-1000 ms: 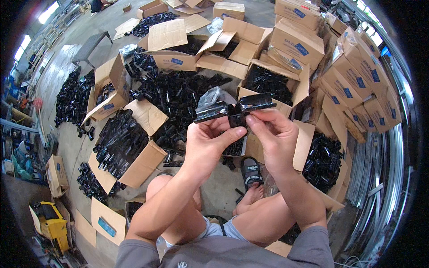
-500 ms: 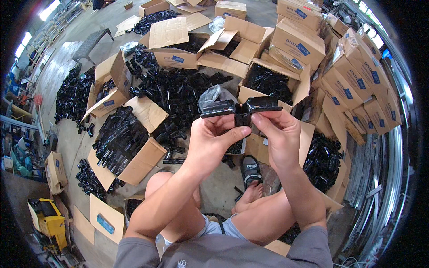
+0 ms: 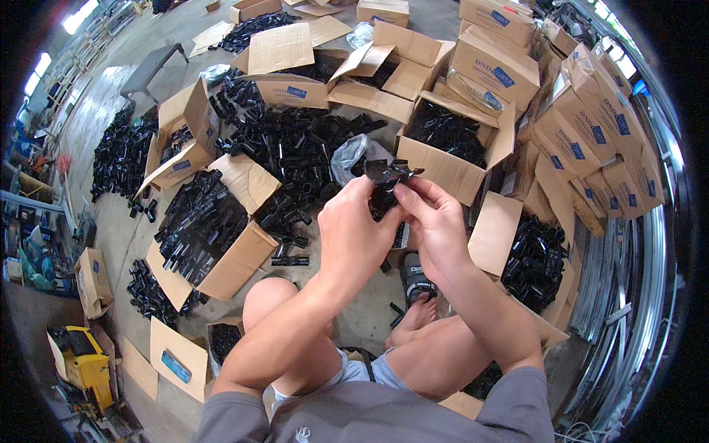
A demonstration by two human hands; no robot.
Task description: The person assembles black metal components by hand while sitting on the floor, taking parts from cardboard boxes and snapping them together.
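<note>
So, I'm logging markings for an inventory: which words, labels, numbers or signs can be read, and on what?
I don't copy out printed wording, but here is where it stands:
Stacked cartons: dark lettering, blue patches.
Some open cartons: similar print.
Sandal: small pale lettering on its strap.
Grey shirt: pale mark, too small to read.
Held black part: no readable marking.

Windows [image 3: 80, 16] glare upper left; floor [image 3: 112, 83] gleams; edges bend, corners black.
</note>
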